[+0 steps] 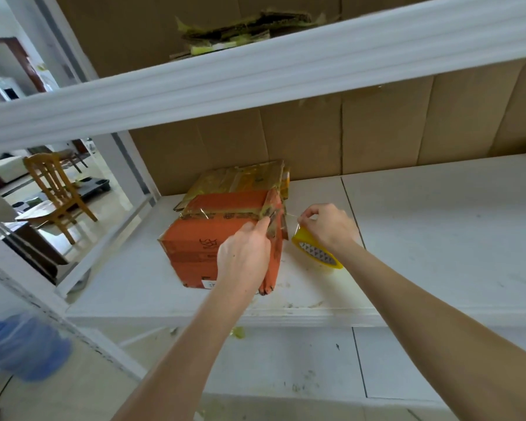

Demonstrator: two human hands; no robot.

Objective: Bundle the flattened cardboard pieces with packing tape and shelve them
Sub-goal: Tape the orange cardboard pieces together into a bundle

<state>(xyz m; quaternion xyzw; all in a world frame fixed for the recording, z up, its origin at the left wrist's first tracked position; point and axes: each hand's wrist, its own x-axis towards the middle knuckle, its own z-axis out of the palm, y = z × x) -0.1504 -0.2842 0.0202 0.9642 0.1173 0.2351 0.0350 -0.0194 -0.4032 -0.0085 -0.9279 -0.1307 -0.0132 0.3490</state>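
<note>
Tape-wrapped orange cardboard bundle (222, 208), left hand (243, 256) seemingly pinching its edge.

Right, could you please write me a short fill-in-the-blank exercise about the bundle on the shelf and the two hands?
1. The cardboard bundle lies on a ___ shelf.
2. The right hand pinches tape drawn from a ___ tape roll.
3. The left hand grips the bundle, whose top face is ___ in colour.
4. More taped cardboard lies on the shelf board ___ it.
Missing words: white; yellow; orange; above.
</note>
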